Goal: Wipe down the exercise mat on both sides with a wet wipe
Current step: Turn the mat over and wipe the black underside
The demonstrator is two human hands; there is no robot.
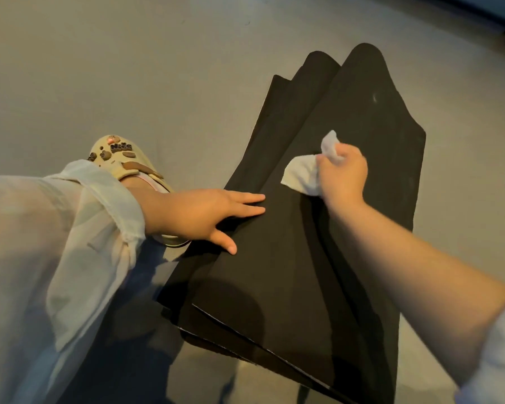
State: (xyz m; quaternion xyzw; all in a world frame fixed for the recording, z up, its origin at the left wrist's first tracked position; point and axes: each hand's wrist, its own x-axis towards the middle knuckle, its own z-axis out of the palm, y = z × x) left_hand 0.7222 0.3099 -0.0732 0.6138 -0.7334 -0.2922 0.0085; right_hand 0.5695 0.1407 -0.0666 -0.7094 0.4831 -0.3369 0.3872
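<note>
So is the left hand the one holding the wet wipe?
No, the right hand grips the wet wipe; the left hand rests flat on the mat.

I see the exercise mat (318, 228) folded in layers on the floor (129, 68), running from my near side away to the far right; my left hand (204, 214) rests flat on the mat's left edge; my right hand (343, 173) is above the mat's middle, gripping the wet wipe (302, 174), which hangs to its left; a shoe (123, 158) stands on the floor left of the mat, behind my left hand.
</note>
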